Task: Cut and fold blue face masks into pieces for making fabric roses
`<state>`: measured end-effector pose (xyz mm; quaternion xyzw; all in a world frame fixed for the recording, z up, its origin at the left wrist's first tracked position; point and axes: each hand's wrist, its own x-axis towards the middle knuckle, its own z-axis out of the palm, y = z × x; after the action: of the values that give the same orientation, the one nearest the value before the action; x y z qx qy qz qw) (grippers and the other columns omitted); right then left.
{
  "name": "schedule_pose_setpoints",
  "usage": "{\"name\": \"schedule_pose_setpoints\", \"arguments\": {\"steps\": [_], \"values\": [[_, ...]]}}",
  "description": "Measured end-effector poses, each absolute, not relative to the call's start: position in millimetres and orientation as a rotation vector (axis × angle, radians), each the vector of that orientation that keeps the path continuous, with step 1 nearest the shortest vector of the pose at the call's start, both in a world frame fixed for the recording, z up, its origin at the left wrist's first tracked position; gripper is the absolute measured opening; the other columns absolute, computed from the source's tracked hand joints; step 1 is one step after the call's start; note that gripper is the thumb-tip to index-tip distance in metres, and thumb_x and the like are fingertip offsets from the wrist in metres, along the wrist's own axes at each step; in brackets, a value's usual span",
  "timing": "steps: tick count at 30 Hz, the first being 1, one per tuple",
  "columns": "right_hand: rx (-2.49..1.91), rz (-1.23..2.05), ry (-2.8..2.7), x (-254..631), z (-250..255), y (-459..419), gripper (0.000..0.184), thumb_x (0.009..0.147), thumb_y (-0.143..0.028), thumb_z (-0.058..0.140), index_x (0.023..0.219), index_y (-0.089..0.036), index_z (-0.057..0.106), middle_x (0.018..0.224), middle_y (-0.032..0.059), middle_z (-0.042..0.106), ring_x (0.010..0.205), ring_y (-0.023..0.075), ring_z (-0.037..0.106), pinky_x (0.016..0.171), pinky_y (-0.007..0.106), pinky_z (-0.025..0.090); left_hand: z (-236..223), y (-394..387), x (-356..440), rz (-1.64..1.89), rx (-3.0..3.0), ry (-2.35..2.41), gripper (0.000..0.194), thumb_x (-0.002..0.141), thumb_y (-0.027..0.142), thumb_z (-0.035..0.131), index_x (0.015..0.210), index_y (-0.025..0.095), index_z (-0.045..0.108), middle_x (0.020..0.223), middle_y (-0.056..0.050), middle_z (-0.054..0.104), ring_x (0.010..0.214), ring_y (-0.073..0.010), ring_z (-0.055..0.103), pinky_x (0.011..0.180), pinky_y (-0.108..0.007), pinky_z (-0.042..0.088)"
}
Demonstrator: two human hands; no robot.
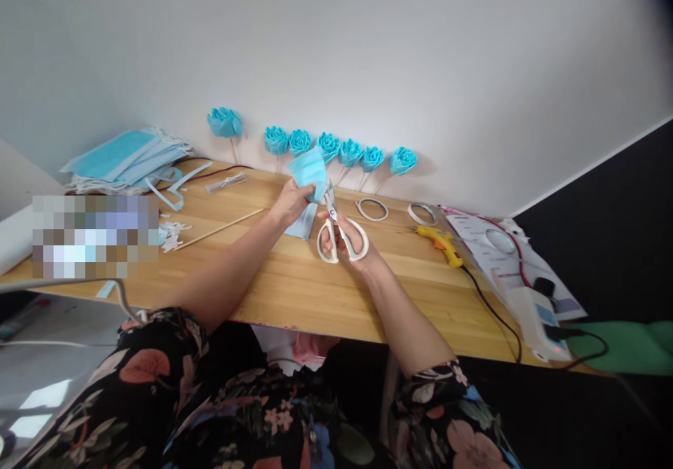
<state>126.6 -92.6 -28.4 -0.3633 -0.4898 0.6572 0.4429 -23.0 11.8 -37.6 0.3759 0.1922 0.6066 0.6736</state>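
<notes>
My left hand (291,201) is closed on a piece of light blue mask fabric (309,172), held up above the wooden table (294,280). My right hand (351,243) grips white-handled scissors (336,229), fingers through the loops, with the blades pointing up at the fabric's lower edge. Another blue fabric piece (301,223) lies flat on the table under my hands. Several finished blue fabric roses on sticks (336,151) lean against the wall behind.
A stack of blue face masks (129,157) sits at the back left. A wooden stick (221,228) and white scraps (171,235) lie left of my hands. Two tape rings (372,209), a yellow glue gun (444,242) and a power strip (536,315) lie right.
</notes>
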Motion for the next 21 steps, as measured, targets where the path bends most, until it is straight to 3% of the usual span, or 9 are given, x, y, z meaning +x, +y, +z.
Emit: {"name": "schedule_pose_setpoints", "arguments": {"steps": [21], "values": [[-0.854,1.699,-1.330,125,-25,-99,0.056,0.081,-0.064,0.065,0.111,-0.017,0.062,0.063,-0.0011,0.065,0.049,0.0131,0.057,0.046,0.025,0.046,-44,24,-30,1.478,0.787,0.471,0.038,0.052,0.025,0.091,0.075,0.018,0.062,0.066,0.004,0.066,0.058,-0.0107,0.060,0.061,-0.025,0.049]]}}
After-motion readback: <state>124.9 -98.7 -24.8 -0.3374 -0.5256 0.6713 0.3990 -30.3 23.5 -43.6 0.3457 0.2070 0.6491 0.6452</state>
